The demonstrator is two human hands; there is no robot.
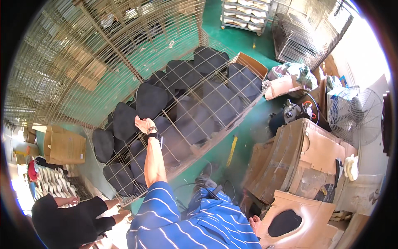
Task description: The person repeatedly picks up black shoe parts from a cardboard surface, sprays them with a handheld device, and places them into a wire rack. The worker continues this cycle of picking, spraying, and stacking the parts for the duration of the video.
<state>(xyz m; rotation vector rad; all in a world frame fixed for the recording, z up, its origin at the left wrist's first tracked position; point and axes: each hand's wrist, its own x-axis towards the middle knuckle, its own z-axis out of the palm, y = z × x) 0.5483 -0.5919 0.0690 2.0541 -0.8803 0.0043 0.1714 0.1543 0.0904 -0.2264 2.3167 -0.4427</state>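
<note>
My left hand (145, 124) reaches out over a low wire-mesh cage (169, 112). Its fingers are a little bent and apart, and the fingertips come close to the edge of a flat, rounded black piece (124, 121); I cannot tell if they touch it. Several similar black pieces lie and lean in the cage, another one (151, 100) just beyond the hand. Low on the right, my right hand (254, 223) is by the edge of a cardboard sheet (307, 203), its fingers partly hidden. On that cardboard rests a single black rounded piece (284, 223).
Tall wire racking (103, 31) stands behind the cage. Cardboard boxes (275, 164) and a fan (355, 110) are at the right. A person in black (62, 222) works at the lower left beside rows of pale shoe-shaped pieces (54, 182). A wheeled rack (244, 18) stands far back.
</note>
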